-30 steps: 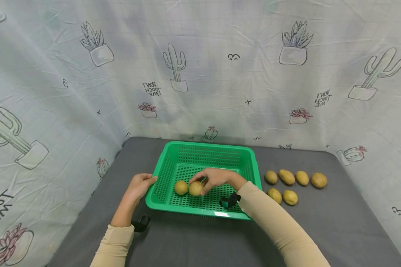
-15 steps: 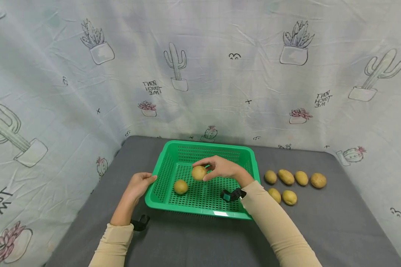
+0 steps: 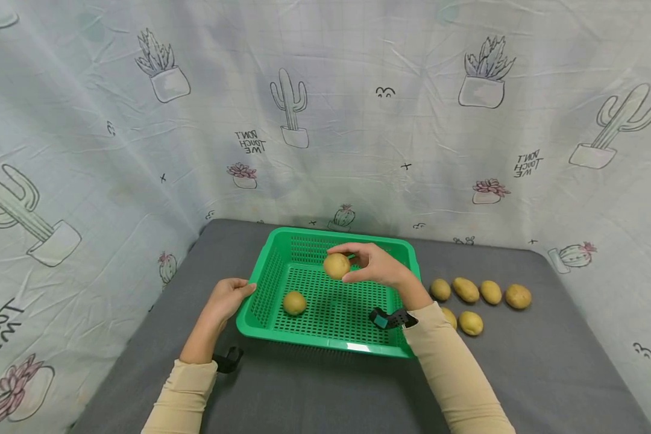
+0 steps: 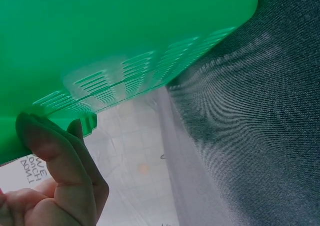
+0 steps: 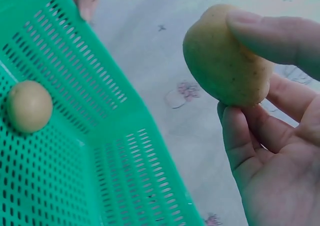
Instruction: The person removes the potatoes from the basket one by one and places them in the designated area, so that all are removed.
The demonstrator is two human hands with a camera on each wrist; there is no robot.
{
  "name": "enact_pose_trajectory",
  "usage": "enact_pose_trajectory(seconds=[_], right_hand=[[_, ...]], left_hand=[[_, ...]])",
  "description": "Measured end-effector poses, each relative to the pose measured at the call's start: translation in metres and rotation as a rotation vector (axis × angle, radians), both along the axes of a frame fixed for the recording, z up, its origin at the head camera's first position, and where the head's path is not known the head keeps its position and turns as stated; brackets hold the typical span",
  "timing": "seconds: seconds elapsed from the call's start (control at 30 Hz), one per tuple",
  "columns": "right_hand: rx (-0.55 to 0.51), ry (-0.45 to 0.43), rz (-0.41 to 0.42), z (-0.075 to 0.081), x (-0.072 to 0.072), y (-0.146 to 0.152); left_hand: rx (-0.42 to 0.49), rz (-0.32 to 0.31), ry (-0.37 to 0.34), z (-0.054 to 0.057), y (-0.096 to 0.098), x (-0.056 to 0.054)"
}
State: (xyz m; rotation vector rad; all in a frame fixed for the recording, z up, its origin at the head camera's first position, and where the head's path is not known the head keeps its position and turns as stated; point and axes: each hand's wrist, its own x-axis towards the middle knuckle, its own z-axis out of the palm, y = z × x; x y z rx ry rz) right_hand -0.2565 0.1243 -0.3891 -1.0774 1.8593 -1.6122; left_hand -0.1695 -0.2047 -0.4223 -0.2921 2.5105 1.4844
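My right hand (image 3: 377, 264) pinches a potato (image 3: 337, 266) between thumb and fingers, held up over the green basket (image 3: 325, 345). In the right wrist view the same potato (image 5: 225, 58) shows whole, with the thumb on its top and fingertips under it. My left hand (image 3: 229, 299) grips the basket's left rim. The left wrist view has that hand's curled fingers (image 4: 60, 161) at the basket's edge, seen from below. Another potato (image 3: 295, 303) lies on the basket floor towards the left front.
On the grey cloth right of the basket lie several potatoes, among them a round one (image 3: 518, 296) and one nearer the front (image 3: 471, 323). My right sleeve (image 3: 461, 367) partly covers another. A printed curtain (image 3: 325, 120) stands behind the table.
My right hand has lifted the potato from beside the other one in the basket, moving it up and slightly right. My left hand keeps its grip on the rim.
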Motion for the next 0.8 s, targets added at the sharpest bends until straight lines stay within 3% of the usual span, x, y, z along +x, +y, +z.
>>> enact_pose_trajectory(seconds=[0.23,0.43,0.8], right_hand=[[0.000,0.021,-0.105,0.014,0.008,0.019],[0.084,0.064,-0.206,0.018,0.011,0.040],[0.087,0.167,-0.366,0.021,0.027,0.087]], left_hand=[[-0.003,0.001,-0.015,0.001,0.000,0.000],[0.007,-0.002,-0.026,0.002,-0.001,0.000],[0.011,-0.004,-0.040,0.003,-0.002,-0.002]])
